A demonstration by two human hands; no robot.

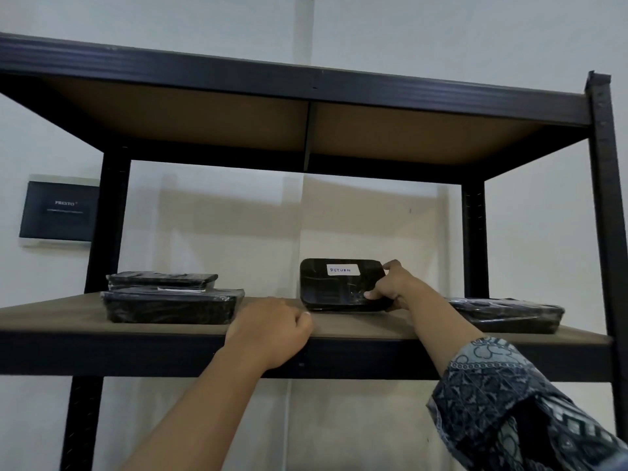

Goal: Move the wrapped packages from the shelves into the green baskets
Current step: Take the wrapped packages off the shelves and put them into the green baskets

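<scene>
A black wrapped package (339, 283) with a white label reading RETURN is tipped up on edge on the wooden shelf (51, 316). My right hand (394, 287) grips its right side, thumb on the front face. My left hand (272, 329) rests with curled fingers on the shelf's front edge, left of that package, and holds nothing. Two more wrapped packages (170, 304) lie stacked at the left of the shelf. Another wrapped package (509, 314) lies flat at the right, behind my right forearm. No green basket is in view.
The shelf belongs to a black metal rack (605, 212) with another board above. A white wall stands behind it. A dark plaque (59, 210) hangs on the wall at the left.
</scene>
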